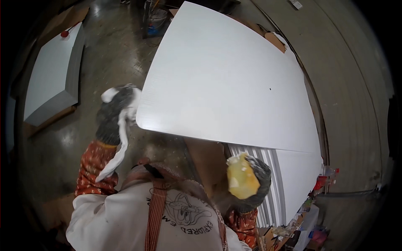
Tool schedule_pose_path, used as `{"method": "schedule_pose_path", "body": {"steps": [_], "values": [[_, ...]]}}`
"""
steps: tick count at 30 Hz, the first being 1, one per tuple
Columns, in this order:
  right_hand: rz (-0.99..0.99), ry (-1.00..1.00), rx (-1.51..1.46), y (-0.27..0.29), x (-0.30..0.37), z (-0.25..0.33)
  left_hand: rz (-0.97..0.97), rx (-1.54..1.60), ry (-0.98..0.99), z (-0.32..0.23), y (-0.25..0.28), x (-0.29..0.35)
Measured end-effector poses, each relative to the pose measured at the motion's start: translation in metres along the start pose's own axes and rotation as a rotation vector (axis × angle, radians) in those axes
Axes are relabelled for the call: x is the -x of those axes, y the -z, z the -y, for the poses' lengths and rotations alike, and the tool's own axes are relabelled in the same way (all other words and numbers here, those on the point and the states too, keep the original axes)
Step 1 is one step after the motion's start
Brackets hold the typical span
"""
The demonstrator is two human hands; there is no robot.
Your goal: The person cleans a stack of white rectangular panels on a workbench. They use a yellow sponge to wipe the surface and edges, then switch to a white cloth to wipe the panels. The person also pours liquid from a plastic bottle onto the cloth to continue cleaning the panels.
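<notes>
My left hand (110, 117), in a dark grey glove, is closed around a white cloth (122, 140) whose long end hangs down toward my sleeve. It is beside the left corner of a large white panel (222, 79); whether the cloth touches the panel's edge I cannot tell. My right hand (261, 184), gloved the same way, grips a yellow sponge-like block (242, 180) with a pale, ragged upper edge. That hand is just in front of the panel's near edge, over a stack of white boards (289, 175). A small dark spot shows on the panel's right part.
Another stack of white panels (52, 71) lies at the left, with a small red object (64, 34) on top. A brown cardboard piece (275, 42) sits by the panel's far right edge. Red bottles and clutter (322, 182) are at the right, near a wall (356, 104).
</notes>
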State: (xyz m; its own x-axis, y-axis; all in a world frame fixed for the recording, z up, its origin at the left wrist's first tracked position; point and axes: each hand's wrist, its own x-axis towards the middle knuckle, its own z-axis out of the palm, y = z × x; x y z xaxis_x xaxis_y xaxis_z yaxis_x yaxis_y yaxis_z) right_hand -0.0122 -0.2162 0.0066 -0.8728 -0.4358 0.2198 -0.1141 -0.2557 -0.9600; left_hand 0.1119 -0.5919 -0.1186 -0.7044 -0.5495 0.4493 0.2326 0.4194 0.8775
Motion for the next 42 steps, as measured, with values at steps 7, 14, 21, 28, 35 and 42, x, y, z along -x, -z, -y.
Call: {"method": "schedule_pose_path", "body": {"steps": [7,14,21,28,35,42], "values": [[-0.226,0.455,1.339,0.047,0.031,0.004,0.442,-0.667,-0.267,-0.142,-0.026,-0.014],[-0.420,0.433,1.382,0.075,0.063,0.015,0.146,-0.833,-0.870,-0.151,-0.216,-0.010],[-0.525,0.392,1.191,0.120,0.087,-0.003,0.029,-0.984,-1.052,-0.131,-0.221,-0.001],[-0.761,0.369,0.902,0.127,0.103,-0.019,0.090,-1.291,-0.807,-0.128,-0.068,0.016],[-0.616,0.450,1.221,0.127,0.082,-0.012,-0.013,-1.240,-0.962,-0.136,-0.201,0.016],[-0.686,0.193,1.608,0.135,0.079,0.017,0.141,-1.148,-1.034,-0.123,-0.196,-0.009]]}}
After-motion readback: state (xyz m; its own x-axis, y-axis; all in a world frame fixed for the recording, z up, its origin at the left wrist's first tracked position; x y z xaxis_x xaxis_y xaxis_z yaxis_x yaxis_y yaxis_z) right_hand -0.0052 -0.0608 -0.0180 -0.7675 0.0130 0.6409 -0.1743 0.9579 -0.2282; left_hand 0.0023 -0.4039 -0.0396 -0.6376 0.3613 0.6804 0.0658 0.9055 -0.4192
